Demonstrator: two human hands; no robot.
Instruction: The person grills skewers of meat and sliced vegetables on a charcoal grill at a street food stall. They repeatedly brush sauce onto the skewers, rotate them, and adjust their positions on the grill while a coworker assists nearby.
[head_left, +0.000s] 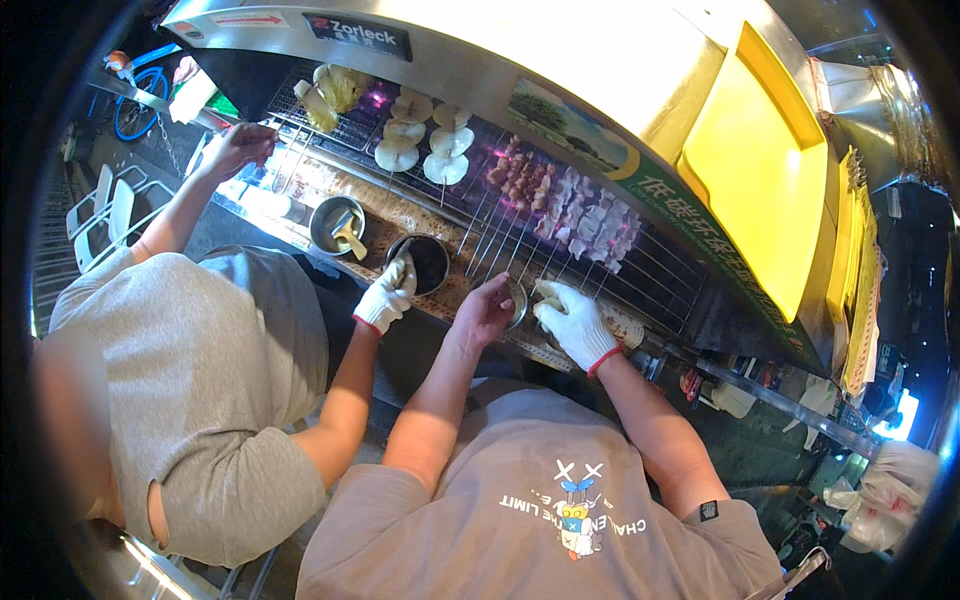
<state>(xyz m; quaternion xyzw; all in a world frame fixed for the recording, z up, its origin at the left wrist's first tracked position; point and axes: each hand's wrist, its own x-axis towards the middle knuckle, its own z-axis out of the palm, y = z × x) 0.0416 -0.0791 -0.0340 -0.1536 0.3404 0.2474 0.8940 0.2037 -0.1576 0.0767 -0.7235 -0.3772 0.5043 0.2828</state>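
Note:
My bare left hand (486, 313) is over the front ledge of the grill, fingers curled, beside the rim of a round metal bowl (517, 304). On the bowl's other side is my right hand (576, 321), in a white knit glove with a red cuff. Both hands are close to the handle ends of metal skewers (491, 236); whether either grips one is unclear. These skewers carry browned meat chunks (519, 174) and paler, folded meat pieces (589, 217) over the grill grate (667, 289). Purple-pink glow shows beneath the meat.
A co-worker's gloved hand (390, 292) is at a dark-filled pot (429, 264); their bare hand (244, 150) is farther left. A metal pot (337, 225) holds a brush (349, 237). Sliced round skewers (446, 154) lie on the grill. The metal hood (600, 45) carries a yellow tray (765, 172).

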